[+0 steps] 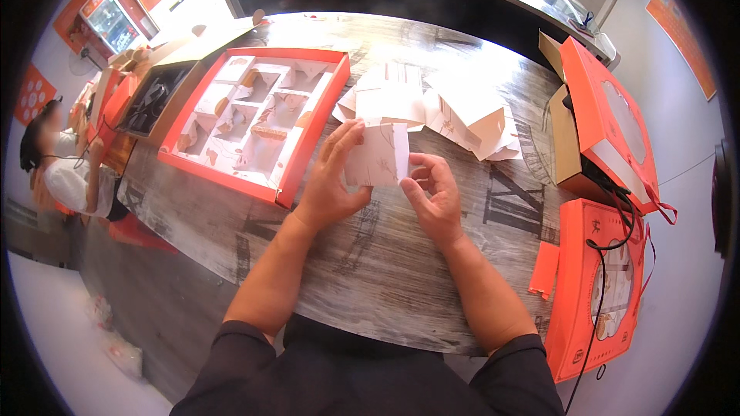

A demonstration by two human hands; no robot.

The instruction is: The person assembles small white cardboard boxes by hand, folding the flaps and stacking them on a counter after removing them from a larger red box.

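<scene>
A small white paper carton [372, 156] with a light brown pattern is held up over the table in front of me. My left hand [327, 185] grips its left side, fingers along the upper edge and thumb below. At the carton's right edge, my right hand [438, 199] has curled fingers and pinches the white edge between thumb and fingertips. Just beyond lie more folded white cartons [472, 125], partly opened out. To the left sits a shallow red box [317, 132] with white patterned compartments inside.
The grey wood-look table [385, 262] carries large dark numerals. Red gift boxes [574, 277] with clear windows and a black cable [597, 285] line the right edge, near a small red piece [544, 270]. An open brown carton [158, 100] and a person [73, 173] are at left.
</scene>
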